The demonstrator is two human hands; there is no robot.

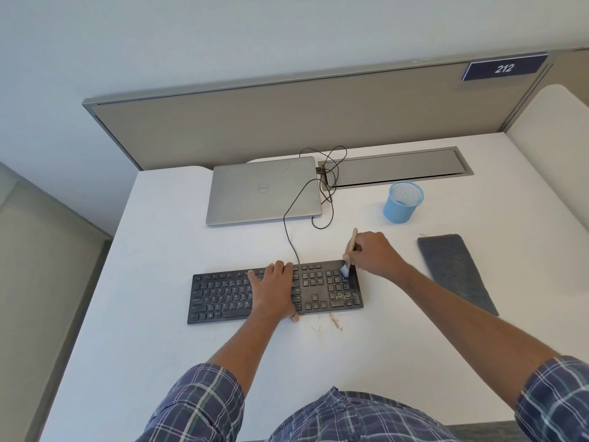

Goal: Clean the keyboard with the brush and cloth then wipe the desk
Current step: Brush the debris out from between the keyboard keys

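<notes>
A black keyboard (pixel 223 295) lies across the middle of the white desk (pixel 159 250). My left hand (pixel 274 291) rests flat on its keys, fingers straight, thumb over the front edge. My right hand (pixel 374 250) grips a small wooden-handled brush (pixel 351 247), whose bristles touch the far right corner of the number pad. Pale dust sits on the pad's lower keys. A folded grey cloth (pixel 455 272) lies on the desk to the right, apart from both hands. Brown crumbs (pixel 334 322) are scattered on the desk just in front of the keyboard.
A shut silver laptop (pixel 264 189) lies behind the keyboard, with the keyboard's black cable (pixel 293 224) looping beside it. A blue mesh cup (pixel 403 202) stands at the back right. A grey cable hatch (pixel 398 167) and a partition panel (pixel 287 122) line the desk's far edge.
</notes>
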